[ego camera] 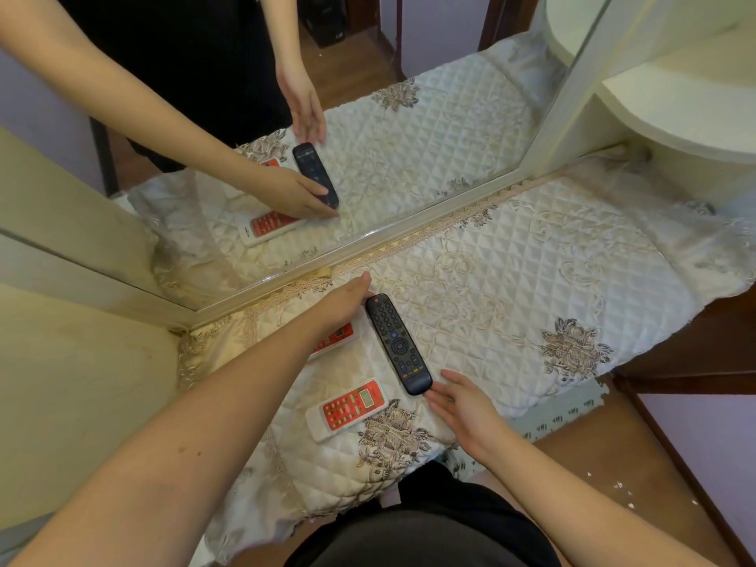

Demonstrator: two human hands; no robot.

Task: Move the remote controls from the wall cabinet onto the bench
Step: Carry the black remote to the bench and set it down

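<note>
Placement step, nearly done. Black remote (397, 342) lies flat on the quilted desk (532, 288) by the mirror. Left hand (345, 300) touches its far end, right hand (462, 407) its near end, both with straight fingers. Two white-red remotes (347, 408) lie beside. Next: probably let go and pull back.

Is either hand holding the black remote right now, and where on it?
Neither grips it. The black remote lies flat on the bench cover; left hand touches its top end, right hand its bottom end, fingers straight.
</note>
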